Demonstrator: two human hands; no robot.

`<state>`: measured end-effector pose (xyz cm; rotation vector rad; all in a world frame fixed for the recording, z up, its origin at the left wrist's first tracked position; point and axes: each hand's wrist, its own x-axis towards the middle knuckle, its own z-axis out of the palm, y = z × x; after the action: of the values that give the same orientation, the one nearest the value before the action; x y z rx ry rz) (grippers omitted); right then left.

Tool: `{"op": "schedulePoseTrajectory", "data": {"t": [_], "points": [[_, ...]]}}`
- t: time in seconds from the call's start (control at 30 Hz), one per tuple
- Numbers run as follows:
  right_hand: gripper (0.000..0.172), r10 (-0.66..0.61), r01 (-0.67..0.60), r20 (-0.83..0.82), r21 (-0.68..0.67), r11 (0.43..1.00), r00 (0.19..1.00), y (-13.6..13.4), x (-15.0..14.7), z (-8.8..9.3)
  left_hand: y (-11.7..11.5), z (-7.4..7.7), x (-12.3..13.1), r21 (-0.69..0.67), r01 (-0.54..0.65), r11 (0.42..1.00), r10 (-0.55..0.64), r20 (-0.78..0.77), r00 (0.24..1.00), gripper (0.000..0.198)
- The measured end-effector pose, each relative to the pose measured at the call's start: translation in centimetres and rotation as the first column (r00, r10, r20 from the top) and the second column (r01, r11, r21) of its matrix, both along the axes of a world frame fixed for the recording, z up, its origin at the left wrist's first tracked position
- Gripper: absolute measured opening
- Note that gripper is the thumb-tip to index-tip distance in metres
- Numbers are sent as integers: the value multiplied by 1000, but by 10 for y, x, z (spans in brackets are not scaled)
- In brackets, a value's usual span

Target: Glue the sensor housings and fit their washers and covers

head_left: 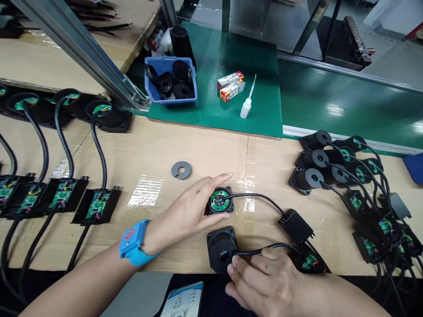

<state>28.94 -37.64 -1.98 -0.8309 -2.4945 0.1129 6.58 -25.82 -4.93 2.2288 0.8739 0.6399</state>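
My left hand (190,211), with a blue wrist strap (135,243), rests on a small black motor unit (220,200) whose round green circuit board faces up; the fingers curl round its left side and the forefinger stretches over it. My right hand (264,279) is closed at the front edge, pinching the black cable (264,250) where it enters a second black motor housing (222,250). A cable from the upper unit runs right to a black driver box (296,226). A grey slotted washer (181,170) lies alone behind my left hand.
Finished units with cables and open green boards lie in a row at the left (95,204) and in a pile at the right (346,176). On the green mat stand a blue bin of black parts (171,80), two small red-and-white boxes (230,86) and a glue bottle (246,105). A phone (183,301) lies below.
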Motion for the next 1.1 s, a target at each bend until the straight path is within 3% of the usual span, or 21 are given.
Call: {"op": "schedulePoseTrajectory", "data": {"t": [0.3,0.77,0.9,1.03,1.1], "points": [[16,-23,24,-45,37,999,999,1,0,-10,-15,-6,-4,75,-151,986,153,-22,988,77],[29,-36,40,-40,88,995,999,5,-2,-14,-8,-4,-15,-76,-66,995,65,-12,998,81],[25,-45,48,-43,85,995,998,5,-3,-14,-8,-6,-13,-85,-65,994,64,-5,998,80],[22,-49,53,-45,81,995,998,4,-4,-15,-2,3,-29,-11,-88,996,88,-6,996,90],[27,-54,58,-50,83,995,997,3,-4,-16,9,10,-49,100,-184,978,191,-65,979,67]]}}
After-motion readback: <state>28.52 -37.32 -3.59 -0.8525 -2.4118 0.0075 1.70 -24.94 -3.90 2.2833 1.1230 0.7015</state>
